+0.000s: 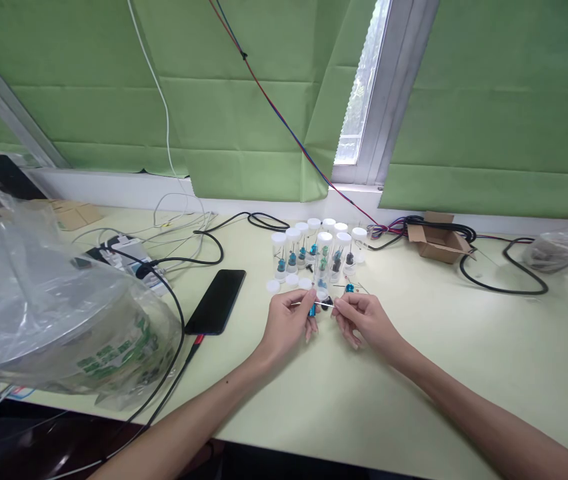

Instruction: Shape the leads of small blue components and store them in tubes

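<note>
Near the middle of the table, my left hand (289, 319) is closed on a small shiny blue metallic piece (313, 310). A thin silver rod (325, 305) runs across from the left fingertips to my right hand (361, 317), whose thumb and finger pinch its other end. Whether the rod is joined to the blue piece cannot be made out. Just beyond my hands stand several clear tubes (323, 257) with white caps, holding blue, green or dark pieces with thin rods. Another blue piece (349, 288) and a small black part (327, 304) lie by my fingers.
Loose white caps (273, 287) lie before the tubes. A black phone (217, 302) with a cable plugged in lies left of my hands. Farther left sits a large plastic-wrapped bundle (114, 327). An open cardboard box (437, 241) and black cables (501, 290) are at the back right.
</note>
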Demonstrator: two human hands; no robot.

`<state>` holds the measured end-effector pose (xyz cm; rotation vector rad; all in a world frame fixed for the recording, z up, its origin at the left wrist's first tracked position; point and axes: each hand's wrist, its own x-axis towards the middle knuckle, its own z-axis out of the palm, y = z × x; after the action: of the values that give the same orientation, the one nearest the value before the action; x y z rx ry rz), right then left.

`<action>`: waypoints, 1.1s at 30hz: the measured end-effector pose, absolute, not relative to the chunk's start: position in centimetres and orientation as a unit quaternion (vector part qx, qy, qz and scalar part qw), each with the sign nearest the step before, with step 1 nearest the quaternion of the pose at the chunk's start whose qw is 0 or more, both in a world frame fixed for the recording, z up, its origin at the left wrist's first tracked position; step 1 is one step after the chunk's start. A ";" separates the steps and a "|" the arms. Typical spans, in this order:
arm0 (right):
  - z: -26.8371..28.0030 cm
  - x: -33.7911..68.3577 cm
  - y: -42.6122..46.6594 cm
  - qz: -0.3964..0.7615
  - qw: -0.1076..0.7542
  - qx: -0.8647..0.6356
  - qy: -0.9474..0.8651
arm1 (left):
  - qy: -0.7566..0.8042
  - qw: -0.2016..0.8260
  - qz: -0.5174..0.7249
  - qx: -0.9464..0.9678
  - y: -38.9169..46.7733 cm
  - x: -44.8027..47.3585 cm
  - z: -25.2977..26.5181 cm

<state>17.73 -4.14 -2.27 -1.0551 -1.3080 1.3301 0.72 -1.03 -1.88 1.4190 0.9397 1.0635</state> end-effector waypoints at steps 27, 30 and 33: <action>-2.1 18.2 -4.0 0.769 0.429 -0.393 -0.265 | 0.383 0.488 0.450 0.643 -1.5 0.8 -1.7; -2.0 18.1 -4.0 0.768 0.431 -0.392 -0.265 | 0.387 0.485 0.452 0.641 -1.4 0.8 -1.7; -2.0 18.0 -4.1 0.765 0.445 -0.374 -0.277 | 0.393 0.498 0.450 0.628 -1.3 0.7 -1.5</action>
<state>17.97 -4.05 -2.04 -0.9278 -0.6855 1.8954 0.72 -1.34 -1.54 1.5203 0.9513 1.0885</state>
